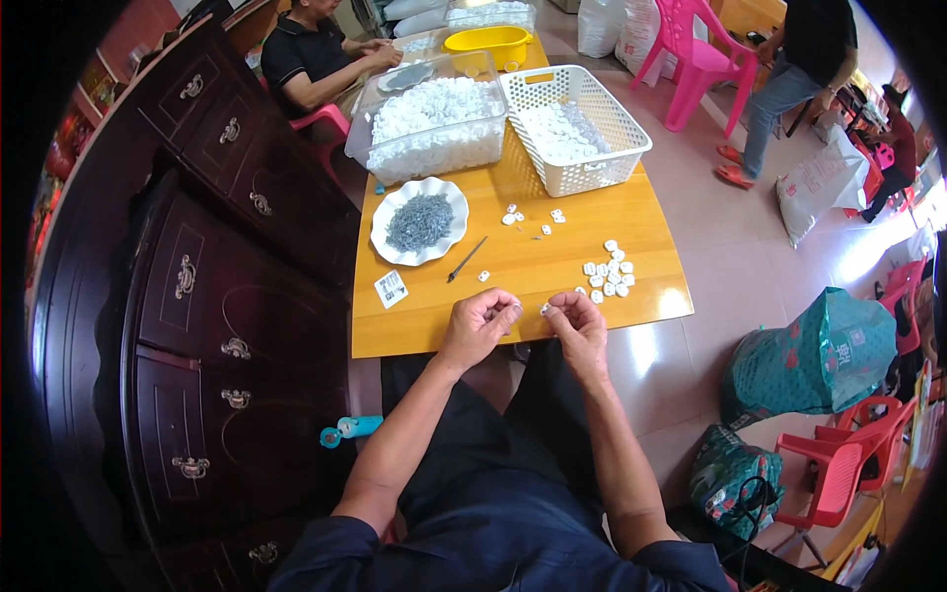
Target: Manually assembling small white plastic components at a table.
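Observation:
Over the table's near edge, my right hand (580, 331) pinches a small white plastic piece (545, 309) between thumb and fingertips. My left hand (480, 328) is just left of it, thumb and fingers closed together; whatever they hold, if anything, is too small to make out. A loose group of similar white pieces (614, 268) lies to the right of my right hand. Ahead of my hands are a single white piece (483, 276) and a thin dark pointed tool (466, 260). A white scalloped plate (383, 237) at the left holds a heap of small grey metal parts (422, 222).
On the wooden table (395, 331) stand a clear bin (370, 158) of white pieces, a white perforated basket (592, 180) and a yellow tub (488, 44). A dark cabinet (227, 266) flanks the left. Another person (306, 64) sits at the far left; someone stands far right.

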The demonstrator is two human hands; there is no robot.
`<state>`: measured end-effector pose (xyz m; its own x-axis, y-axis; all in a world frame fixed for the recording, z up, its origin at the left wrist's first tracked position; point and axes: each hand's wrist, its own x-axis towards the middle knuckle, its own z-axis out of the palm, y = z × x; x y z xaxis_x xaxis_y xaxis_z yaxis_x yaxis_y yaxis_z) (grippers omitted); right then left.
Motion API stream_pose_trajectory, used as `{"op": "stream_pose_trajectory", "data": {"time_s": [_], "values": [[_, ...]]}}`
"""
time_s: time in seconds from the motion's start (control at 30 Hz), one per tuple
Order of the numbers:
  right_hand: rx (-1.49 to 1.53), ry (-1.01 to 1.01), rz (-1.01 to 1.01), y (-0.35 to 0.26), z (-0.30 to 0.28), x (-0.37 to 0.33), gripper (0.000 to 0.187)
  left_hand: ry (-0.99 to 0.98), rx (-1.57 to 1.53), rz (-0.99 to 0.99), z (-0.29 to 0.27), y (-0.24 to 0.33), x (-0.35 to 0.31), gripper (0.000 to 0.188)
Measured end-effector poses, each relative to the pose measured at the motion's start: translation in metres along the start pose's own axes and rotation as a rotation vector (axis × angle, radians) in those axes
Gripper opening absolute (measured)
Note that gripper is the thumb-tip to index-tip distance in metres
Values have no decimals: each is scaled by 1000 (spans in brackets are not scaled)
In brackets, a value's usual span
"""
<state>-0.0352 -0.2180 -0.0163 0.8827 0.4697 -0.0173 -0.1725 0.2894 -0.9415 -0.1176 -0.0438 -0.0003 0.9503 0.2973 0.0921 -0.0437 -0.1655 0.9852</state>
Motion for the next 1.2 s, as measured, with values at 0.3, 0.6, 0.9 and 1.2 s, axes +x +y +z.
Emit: {"op": "stream_pose_trajectory", "data": {"time_s": [0.3,0.6,0.9,1.2], "values": [[5,-6,-8,1,0,0,10,-36,-92,56,2,3,4,22],[7,-36,-1,0,1,-1,9,-41,-57,69,8,11,5,27],[8,-39,6,-1,2,-1,9,-47,6,68,8,14,3,27],[-4,-37,7,1,2,0,7,-51,-3,52,7,18,4,28]]}}
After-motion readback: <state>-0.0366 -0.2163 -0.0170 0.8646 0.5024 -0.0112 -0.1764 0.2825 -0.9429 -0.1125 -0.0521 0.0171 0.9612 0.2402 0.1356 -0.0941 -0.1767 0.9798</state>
